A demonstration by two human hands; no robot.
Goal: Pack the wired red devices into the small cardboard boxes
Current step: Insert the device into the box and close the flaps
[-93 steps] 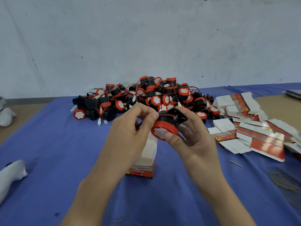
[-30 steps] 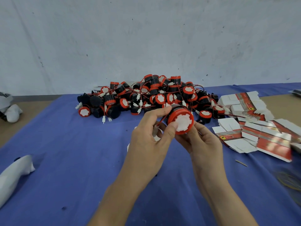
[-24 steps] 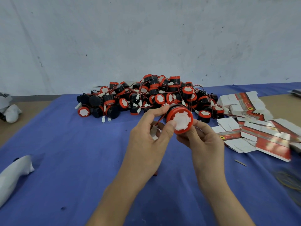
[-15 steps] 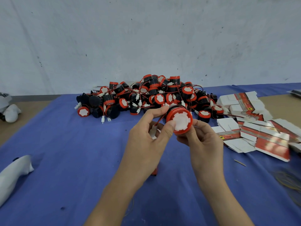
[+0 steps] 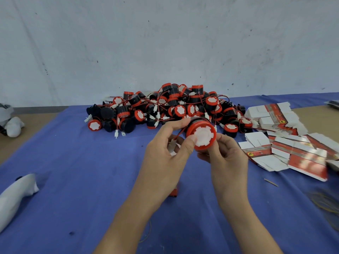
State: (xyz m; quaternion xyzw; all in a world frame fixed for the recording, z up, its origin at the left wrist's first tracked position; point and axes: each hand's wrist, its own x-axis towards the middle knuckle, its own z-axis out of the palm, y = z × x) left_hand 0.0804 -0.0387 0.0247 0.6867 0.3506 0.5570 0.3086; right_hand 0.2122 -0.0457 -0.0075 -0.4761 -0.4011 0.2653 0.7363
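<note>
Left hand (image 5: 165, 153) and right hand (image 5: 226, 158) grip one red device (image 5: 201, 137), axis toward camera. Cardboard box (image 5: 173, 193) lies below device, nearer left hand.

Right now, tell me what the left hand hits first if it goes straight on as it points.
The left hand pinches the red device; pushed on, both would likely meet the pile of devices behind, though depth is unclear.

A red device (image 5: 201, 137) is held by left hand (image 5: 165, 158) and right hand (image 5: 226, 160) above blue cloth (image 5: 73, 171); device pile (image 5: 165, 109) is seen at far edge, flat boxes (image 5: 293, 151) at right edge.
</note>
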